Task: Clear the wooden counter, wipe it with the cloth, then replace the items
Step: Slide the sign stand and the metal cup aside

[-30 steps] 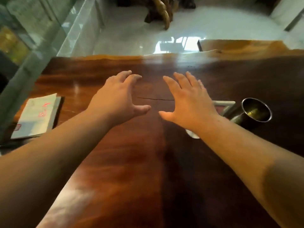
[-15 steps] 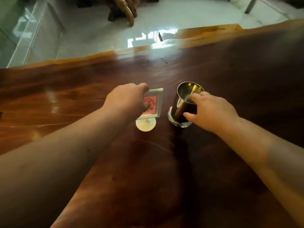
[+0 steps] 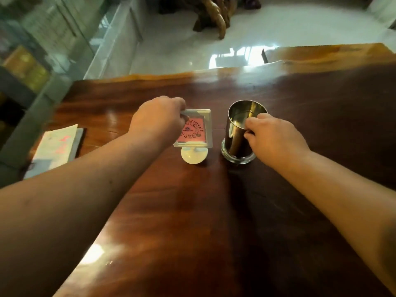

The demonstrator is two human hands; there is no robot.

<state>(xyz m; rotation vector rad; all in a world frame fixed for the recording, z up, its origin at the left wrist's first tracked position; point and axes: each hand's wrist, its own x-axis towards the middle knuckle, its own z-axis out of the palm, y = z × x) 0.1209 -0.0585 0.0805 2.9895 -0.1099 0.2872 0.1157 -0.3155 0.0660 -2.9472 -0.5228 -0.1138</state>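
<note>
A glossy dark wooden counter (image 3: 192,221) fills the view. Near its middle stands a small white sign stand (image 3: 199,133) with a pink card and a round foot. My left hand (image 3: 158,123) grips the sign's upper left edge. Just right of it stands a shiny metal cup (image 3: 236,129) on a clear round base. My right hand (image 3: 272,138) holds the cup, fingers over its rim and side. No cloth is visible.
A pale booklet (image 3: 55,146) with red marks lies at the counter's left edge. Beyond the far edge is a glossy white floor (image 3: 278,28) with a carved wooden piece (image 3: 216,16). Glass cabinets (image 3: 42,46) stand at the left.
Both hands went from hovering open over the counter to gripping: the left took the sign stand, the right took the metal cup. The view swung right, then back left.
</note>
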